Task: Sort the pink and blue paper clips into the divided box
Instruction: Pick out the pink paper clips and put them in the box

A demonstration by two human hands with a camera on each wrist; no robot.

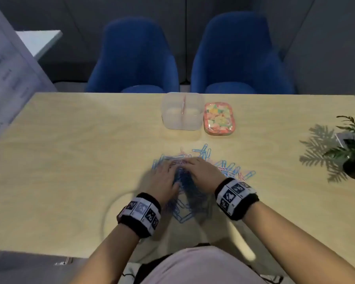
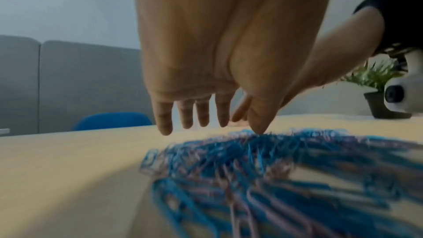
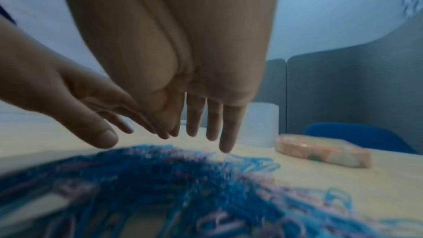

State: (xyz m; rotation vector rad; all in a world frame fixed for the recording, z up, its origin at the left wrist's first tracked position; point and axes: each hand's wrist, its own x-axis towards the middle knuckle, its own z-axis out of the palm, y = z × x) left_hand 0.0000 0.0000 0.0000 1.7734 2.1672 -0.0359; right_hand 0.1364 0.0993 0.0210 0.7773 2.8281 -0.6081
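Fingers of my left hand point(image 1: 164, 177) and right hand point(image 1: 199, 173) stretch out straight, side by side, holding nothing, tips brushing the mixed pile of pink and blue paper clips point(image 1: 190, 193). Farther across the table point(image 1: 70, 160) stands the clear divided box point(image 1: 182, 111).

Left hand point(image 1: 166, 177) and right hand point(image 1: 201, 173) side by side, palms down, fingers point(image 2: 163, 118) straight and slightly spread, tips nearly meeting. Forearms angled inward, a marker-printed band on each wrist.
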